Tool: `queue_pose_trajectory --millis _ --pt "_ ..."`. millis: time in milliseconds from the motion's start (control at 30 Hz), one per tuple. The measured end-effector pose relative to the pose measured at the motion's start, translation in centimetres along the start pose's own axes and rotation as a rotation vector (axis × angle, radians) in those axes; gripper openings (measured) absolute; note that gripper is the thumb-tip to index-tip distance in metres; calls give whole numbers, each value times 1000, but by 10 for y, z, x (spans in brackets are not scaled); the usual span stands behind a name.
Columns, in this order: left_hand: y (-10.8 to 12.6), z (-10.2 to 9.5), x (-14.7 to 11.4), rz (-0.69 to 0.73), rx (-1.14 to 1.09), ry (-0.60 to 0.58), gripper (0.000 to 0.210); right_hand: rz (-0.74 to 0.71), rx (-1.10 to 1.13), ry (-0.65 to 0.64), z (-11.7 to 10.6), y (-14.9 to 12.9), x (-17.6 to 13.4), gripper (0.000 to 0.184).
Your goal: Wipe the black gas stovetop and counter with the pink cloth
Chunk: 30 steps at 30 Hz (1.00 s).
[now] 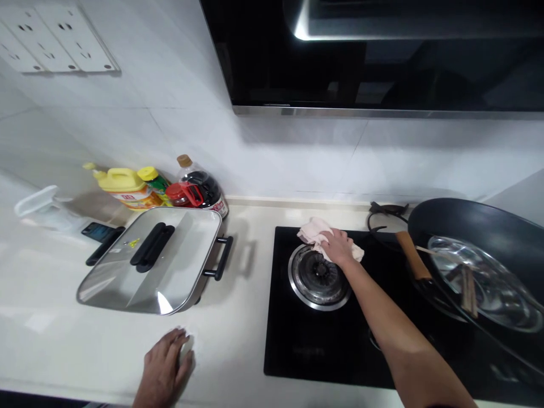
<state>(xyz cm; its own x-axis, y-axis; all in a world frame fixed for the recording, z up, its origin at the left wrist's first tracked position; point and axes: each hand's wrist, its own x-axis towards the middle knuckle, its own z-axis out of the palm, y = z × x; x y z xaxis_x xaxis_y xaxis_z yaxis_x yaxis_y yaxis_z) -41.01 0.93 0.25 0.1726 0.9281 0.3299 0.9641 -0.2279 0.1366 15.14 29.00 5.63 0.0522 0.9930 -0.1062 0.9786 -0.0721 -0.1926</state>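
My right hand [339, 247] presses a pale pink cloth [312, 229] against the black glass cooktop [306, 340]. The cloth lies at the back edge of the round burner [321, 275], bunched under my closed fingers and sticking out on both sides. My left hand [164, 362] rests on the light countertop [238, 351] in front of an electric pan. Its fingers are slightly bent and apart, and I see nothing held in them. The electric pan [195, 297] has a glass lid [178, 258] with a black handle.
A large black wok [454, 215] with a wooden handle holds a clear lid [505, 283] at the right. Behind the pan stand a yellow jug [123, 181], a dark sauce bottle [206, 187] and other containers. The range hood [382, 73] hangs low above.
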Motion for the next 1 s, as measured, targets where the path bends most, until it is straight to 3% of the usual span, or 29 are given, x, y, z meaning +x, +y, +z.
queue_pose_trajectory --millis 233,500,767,1000 --pt "0 6 2 23 -21 34 33 268 -31 116 17 22 -78 46" --pt "2 13 3 -53 -33 -50 38 472 -121 185 37 -24 -163 44" --pt "8 14 3 -41 -75 -49 40 370 -200 251 68 -90 -227 41" --pt "8 19 2 -46 -66 -51 39 224 -111 128 85 -141 -235 37"
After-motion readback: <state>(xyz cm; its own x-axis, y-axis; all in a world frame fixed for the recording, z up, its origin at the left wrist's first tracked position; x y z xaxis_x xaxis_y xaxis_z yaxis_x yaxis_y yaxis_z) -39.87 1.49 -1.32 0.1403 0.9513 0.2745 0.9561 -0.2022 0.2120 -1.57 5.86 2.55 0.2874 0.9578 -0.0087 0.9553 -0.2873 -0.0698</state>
